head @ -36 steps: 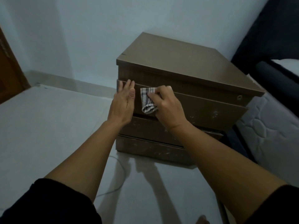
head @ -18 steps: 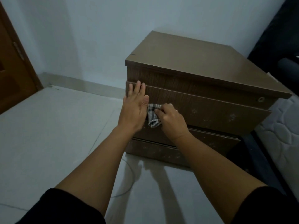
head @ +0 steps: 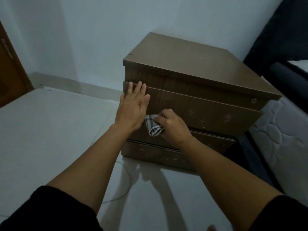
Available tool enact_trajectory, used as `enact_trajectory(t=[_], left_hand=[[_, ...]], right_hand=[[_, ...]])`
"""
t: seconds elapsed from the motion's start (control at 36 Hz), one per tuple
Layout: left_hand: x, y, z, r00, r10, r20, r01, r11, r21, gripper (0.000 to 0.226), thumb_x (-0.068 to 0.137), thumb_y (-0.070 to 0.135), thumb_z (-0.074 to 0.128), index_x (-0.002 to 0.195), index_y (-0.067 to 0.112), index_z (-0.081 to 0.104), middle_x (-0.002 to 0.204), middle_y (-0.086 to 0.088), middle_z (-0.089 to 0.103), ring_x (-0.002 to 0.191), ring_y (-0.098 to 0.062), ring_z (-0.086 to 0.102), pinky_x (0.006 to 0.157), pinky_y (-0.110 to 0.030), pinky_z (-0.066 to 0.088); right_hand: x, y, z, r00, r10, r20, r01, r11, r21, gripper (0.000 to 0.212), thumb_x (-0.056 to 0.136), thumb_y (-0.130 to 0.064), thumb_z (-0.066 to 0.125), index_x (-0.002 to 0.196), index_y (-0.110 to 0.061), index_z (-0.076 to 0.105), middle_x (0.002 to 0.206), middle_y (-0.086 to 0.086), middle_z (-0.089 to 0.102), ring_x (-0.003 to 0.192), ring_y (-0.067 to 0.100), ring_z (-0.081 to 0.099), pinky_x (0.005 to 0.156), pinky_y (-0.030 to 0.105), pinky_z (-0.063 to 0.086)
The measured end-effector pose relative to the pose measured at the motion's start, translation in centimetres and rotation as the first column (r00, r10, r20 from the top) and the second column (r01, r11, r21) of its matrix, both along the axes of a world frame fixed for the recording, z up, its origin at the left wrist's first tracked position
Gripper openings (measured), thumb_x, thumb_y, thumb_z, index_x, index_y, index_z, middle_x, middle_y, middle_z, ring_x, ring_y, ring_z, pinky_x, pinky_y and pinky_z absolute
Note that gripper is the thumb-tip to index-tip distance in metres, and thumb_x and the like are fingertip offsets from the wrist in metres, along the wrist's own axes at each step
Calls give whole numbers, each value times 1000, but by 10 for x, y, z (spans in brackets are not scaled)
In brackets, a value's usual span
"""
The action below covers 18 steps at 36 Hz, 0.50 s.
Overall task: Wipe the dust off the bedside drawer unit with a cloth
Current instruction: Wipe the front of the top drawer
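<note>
The drawer unit [head: 191,100] stands on the floor [head: 50,139] right of centre in the frame, against the wall [head: 100,30]. The left hand [head: 133,109] lies flat with straight fingers on the top drawer front [head: 208,112], at its left edge. Just right and lower, the right hand [head: 171,125] grips a bunched checked cloth [head: 153,125] against the drawer fronts. A mattress [head: 283,147] fills the right edge.

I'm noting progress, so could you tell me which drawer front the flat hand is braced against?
The top drawer front: the left hand lies flat on its left end, while the right hand holds the cloth at its lower edge.
</note>
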<state>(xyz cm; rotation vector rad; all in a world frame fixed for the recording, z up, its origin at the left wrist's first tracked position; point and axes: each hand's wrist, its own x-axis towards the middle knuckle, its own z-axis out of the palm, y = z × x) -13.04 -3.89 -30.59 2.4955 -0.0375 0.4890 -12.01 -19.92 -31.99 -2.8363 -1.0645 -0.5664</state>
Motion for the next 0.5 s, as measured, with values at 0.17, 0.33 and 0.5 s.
enact_trajectory(t=[0.17, 0.33, 0.5], left_hand=[[1, -17, 2, 996, -80, -28, 83, 992, 99, 56, 101, 43, 9, 153, 22, 13, 162, 6, 5, 149, -15, -9, 120, -40, -2], [3, -27, 0, 995, -101, -10, 101, 993, 64, 56, 101, 44, 11, 153, 24, 13, 161, 8, 6, 149, -13, -8, 120, -42, 0], [5, -27, -3, 997, -76, 17, 75, 996, 57, 54, 101, 43, 15, 152, 26, 14, 161, 10, 10, 149, -10, -6, 120, -42, 1]], right_hand=[[-1, -17, 42, 956, -38, 290, 8, 995, 104, 29, 66, -14, 76, 92, -2, 70, 87, 16, 64, 72, 26, 60, 54, 27, 52], [12, -38, 38, 954, -195, 227, 176, 979, 101, 26, 65, -8, 81, 89, -3, 70, 85, 13, 61, 73, 26, 59, 47, 29, 50], [12, -45, -4, 969, -205, 137, 203, 979, 31, 27, 59, -9, 84, 83, -4, 72, 79, 12, 61, 69, 26, 60, 46, 27, 49]])
